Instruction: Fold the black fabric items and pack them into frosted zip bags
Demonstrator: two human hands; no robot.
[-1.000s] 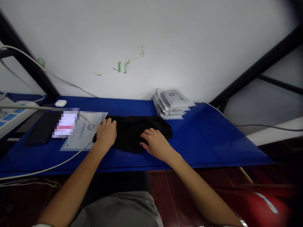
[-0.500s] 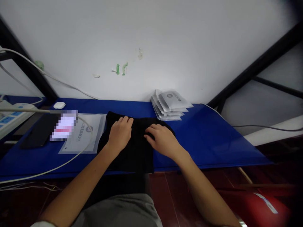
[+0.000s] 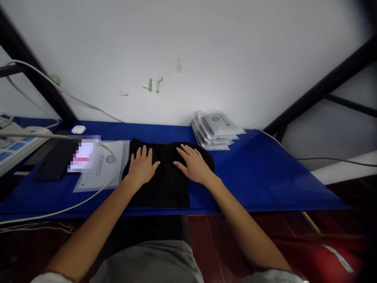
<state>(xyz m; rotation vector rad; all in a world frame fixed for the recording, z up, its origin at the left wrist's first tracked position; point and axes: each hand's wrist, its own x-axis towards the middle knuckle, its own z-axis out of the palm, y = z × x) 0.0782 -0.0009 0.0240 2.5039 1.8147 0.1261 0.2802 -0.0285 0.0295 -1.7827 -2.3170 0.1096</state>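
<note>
A black piece of cloth [image 3: 165,184] lies spread at the front middle of the blue tabletop; what kind of garment it is I cannot tell. My left hand [image 3: 141,166] rests flat on its left part, fingers spread. On the upper right part lies my right hand [image 3: 194,164], palm down with the fingers apart and the thumb stretched towards the middle. Neither hand grips anything. Left of the cloth is a flat, frosted plastic bag [image 3: 97,179] with dark lettering, its right edge close beside the black fabric.
Behind and to the right stands a stack of several packed frosted bags [image 3: 219,125]. A dark phone [image 3: 51,165], a white earbud case [image 3: 78,129] and a power strip [image 3: 25,143] sit at the left. A pale cable [image 3: 88,196] loops across the bag and table.
Both hands have gone from curled fingers on the cloth to flat, spread ones. The cloth's near edge lies slightly farther from me, and the view has shifted a little.
</note>
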